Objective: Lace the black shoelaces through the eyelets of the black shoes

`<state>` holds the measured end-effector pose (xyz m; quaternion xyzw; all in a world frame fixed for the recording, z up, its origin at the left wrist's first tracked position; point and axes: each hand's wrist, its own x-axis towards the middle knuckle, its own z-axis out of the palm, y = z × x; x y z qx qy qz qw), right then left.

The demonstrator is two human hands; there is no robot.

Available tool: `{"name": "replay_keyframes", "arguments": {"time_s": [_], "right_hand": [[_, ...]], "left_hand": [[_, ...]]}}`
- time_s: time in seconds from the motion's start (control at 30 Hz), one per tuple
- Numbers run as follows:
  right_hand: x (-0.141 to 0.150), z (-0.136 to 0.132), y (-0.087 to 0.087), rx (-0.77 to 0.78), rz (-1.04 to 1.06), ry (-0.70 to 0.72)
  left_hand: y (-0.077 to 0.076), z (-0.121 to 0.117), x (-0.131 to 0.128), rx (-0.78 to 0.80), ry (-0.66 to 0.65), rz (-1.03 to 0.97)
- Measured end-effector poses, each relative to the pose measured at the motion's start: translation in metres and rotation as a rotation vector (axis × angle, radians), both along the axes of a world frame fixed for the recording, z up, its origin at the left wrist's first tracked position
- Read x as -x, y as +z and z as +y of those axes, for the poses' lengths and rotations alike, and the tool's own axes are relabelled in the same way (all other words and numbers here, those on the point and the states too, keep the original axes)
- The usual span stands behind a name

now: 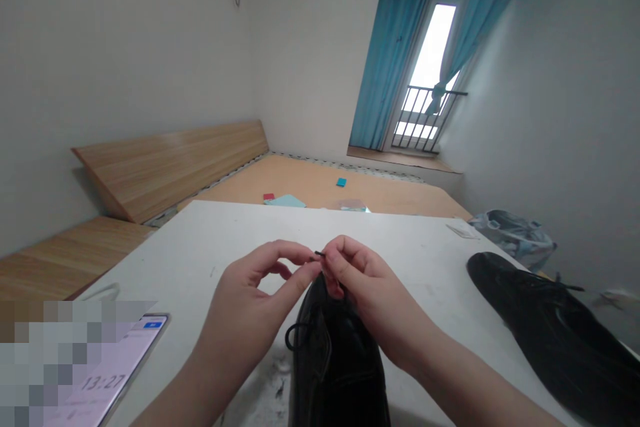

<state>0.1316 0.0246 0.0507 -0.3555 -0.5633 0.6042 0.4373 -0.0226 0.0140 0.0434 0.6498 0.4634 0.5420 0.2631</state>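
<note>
Black lace tip [318, 253] sits pinched narrow in our right hand [363, 287]; we can't tell if our left hand [245, 310], curled narrow just beside it, grips too. Black leather shoe [335, 373] lies directly below both hands on white table [250, 233], second black shoe [545, 327] right, phone [125, 373] near left.

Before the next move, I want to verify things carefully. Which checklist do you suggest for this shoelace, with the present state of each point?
1. Black lace tip pinched by the right hand: ok.
2. Left hand also holding the lace: cannot tell.
3. Lace loop free of both hands: ok.
4. Black leather shoe upright on the white table: ok.
5. Shoe's eyelets: cannot tell, hidden.
6. Second shoe apart from the hands: ok.
</note>
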Motion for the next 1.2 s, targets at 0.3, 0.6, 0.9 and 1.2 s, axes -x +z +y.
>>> {"name": "replay_keyframes", "arguments": {"time_s": [0.3, 0.6, 0.9, 1.2], "right_hand": [[0.003, -0.003, -0.002, 0.011, 0.027, 0.017], [-0.006, 0.002, 0.002, -0.089, -0.102, 0.303], [-0.049, 0.002, 0.047, -0.763, -0.866, -0.121], [-0.065, 0.009, 0.055, -0.176, -1.119, 0.497]], "left_hand": [[-0.004, -0.004, 0.000, -0.027, 0.080, 0.032], [-0.002, -0.003, 0.002, -0.043, -0.098, -0.078], [-0.020, 0.002, -0.009, 0.409, -0.396, 0.140], [-0.022, -0.001, -0.015, 0.335, -0.396, 0.415]]}}
